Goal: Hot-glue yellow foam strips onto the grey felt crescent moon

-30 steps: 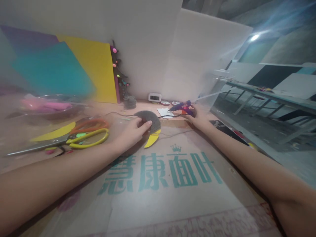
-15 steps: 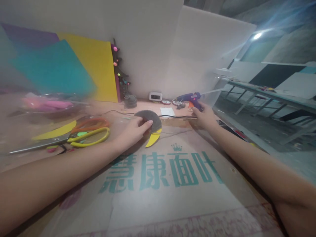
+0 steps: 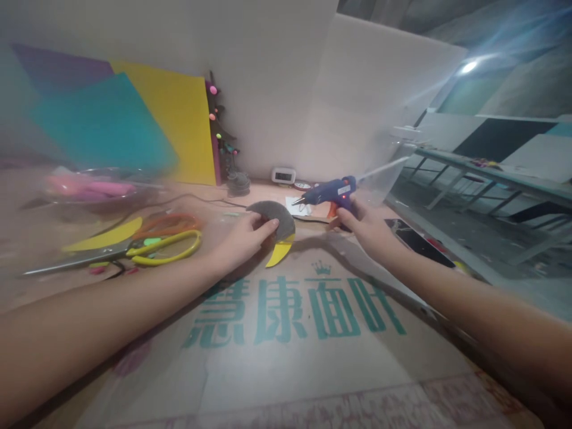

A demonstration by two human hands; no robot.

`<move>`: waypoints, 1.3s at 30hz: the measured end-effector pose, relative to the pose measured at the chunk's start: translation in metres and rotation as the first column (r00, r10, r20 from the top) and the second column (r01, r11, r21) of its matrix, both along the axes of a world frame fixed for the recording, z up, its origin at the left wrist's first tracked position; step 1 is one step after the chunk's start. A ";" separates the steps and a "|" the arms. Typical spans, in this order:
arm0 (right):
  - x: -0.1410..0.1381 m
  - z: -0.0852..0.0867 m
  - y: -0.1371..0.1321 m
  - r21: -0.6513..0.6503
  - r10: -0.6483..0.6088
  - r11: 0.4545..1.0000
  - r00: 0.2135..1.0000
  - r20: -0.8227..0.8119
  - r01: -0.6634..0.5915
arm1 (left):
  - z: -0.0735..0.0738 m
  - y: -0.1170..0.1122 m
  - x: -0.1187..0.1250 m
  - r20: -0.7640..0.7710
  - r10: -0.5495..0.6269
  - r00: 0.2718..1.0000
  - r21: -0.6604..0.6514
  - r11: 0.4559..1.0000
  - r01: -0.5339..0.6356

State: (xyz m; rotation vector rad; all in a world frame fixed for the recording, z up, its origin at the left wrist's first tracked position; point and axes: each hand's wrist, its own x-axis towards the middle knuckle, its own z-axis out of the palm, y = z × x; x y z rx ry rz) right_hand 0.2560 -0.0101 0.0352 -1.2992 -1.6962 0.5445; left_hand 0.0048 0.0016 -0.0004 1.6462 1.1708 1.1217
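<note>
Left hand (image 3: pixel 243 238) is set on a grey felt disc (image 3: pixel 277 214) at mid surface; the grip is closed on the disc's near-left edge, with the thumb laid on top. A yellow crescent piece (image 3: pixel 279 254) is seen under the disc's near edge, touching it. Both lie at the far edge of a cardboard sheet (image 3: pixel 290 357) printed with teal characters.

Right hand (image 3: pixel 366 233) is wrapped around the handle of a blue glue gun (image 3: pixel 333 190), grip pressed tight on it. The gun is held off the surface, just right of the disc, nozzle pointed left toward it.

Yellow-handled scissors (image 3: pixel 165 253) and orange-handled scissors (image 3: pixel 176 223) are laid to the left, beside a second yellow crescent (image 3: pixel 105 236). Yellow (image 3: pixel 183 131) and teal (image 3: pixel 102 125) sheets are leaned on the far wall. A small clock (image 3: pixel 283 175) is stood at the far edge, and a dark phone (image 3: pixel 422 243) is laid right of the right hand.
</note>
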 end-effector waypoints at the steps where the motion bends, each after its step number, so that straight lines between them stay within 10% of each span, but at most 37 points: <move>1: -0.004 -0.003 -0.004 -0.016 0.010 1.000 1.000 -0.003 -0.010 | 0.000 0.000 0.000 0.022 0.008 1.000 -0.002 1.000 -0.008; 11: -0.010 -0.011 -0.024 -0.053 -0.103 0.992 0.981 0.166 0.113 | -0.001 -0.001 -0.001 0.047 -0.003 0.999 -0.062 0.998 0.006; 20: -0.010 -0.031 -0.027 0.035 0.156 0.986 0.978 0.138 -0.162 | 0.001 0.003 -0.002 -0.078 -0.036 0.996 0.014 0.999 0.038; 28: -0.013 -0.032 -0.020 0.096 -0.022 0.995 0.973 0.229 0.000 | -0.010 0.004 -0.001 0.055 0.042 0.998 0.004 0.999 -0.042; 35: -0.014 -0.022 -0.040 -0.115 0.200 0.977 0.959 0.202 -0.179 | -0.009 0.006 -0.001 0.160 0.098 0.982 -0.032 0.995 -0.094; 39: -0.013 -0.021 -0.042 -0.030 0.249 0.967 0.918 0.310 -0.252 | -0.009 0.008 -0.003 0.127 0.064 0.990 0.016 0.998 -0.066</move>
